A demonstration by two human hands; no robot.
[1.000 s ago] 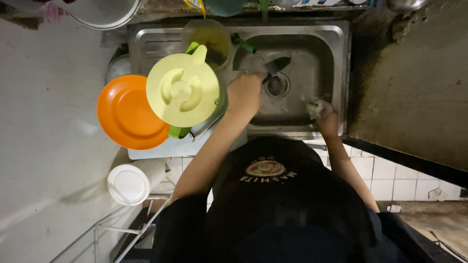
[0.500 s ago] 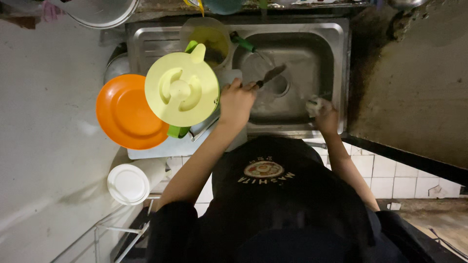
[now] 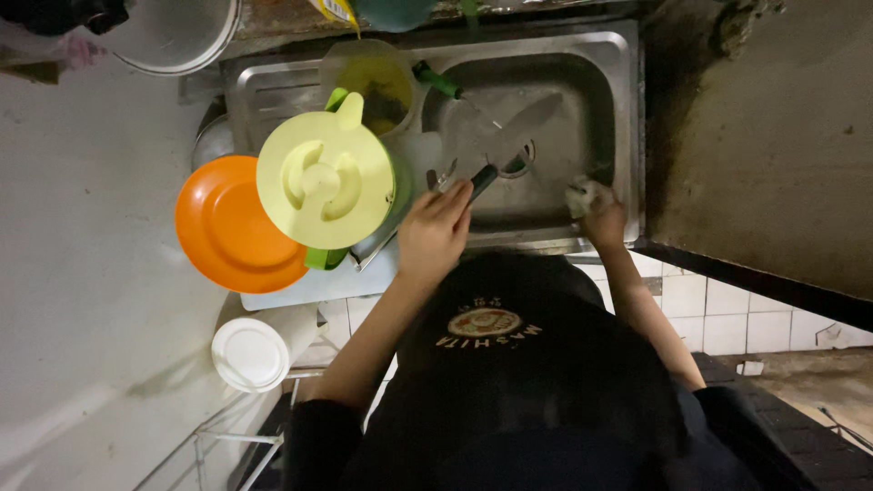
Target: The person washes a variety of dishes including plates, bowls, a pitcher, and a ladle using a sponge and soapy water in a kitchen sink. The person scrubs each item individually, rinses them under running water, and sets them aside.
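My left hand (image 3: 435,232) grips the black handle of a kitchen knife (image 3: 509,136) at the near edge of the steel sink (image 3: 627,109). The blade points away from me over the drain, and looks wet. At the sink's near right corner, my right hand (image 3: 607,225) is closed on a small pale sponge or cloth (image 3: 585,193). The two hands are apart, and the knife lies between them.
A pale yellow-green lid (image 3: 325,182) rests on stacked dishes left of the basin, beside an orange plate (image 3: 227,227). A clear jug (image 3: 373,82) and a green-handled tool (image 3: 436,80) sit at the back. A white lidded tub (image 3: 250,353) stands near left, a dark counter (image 3: 755,136) to the right.
My left hand has drawn back from over the drain to the near edge of the sink, still holding the knife. The right hand has stayed in its corner with the sponge.
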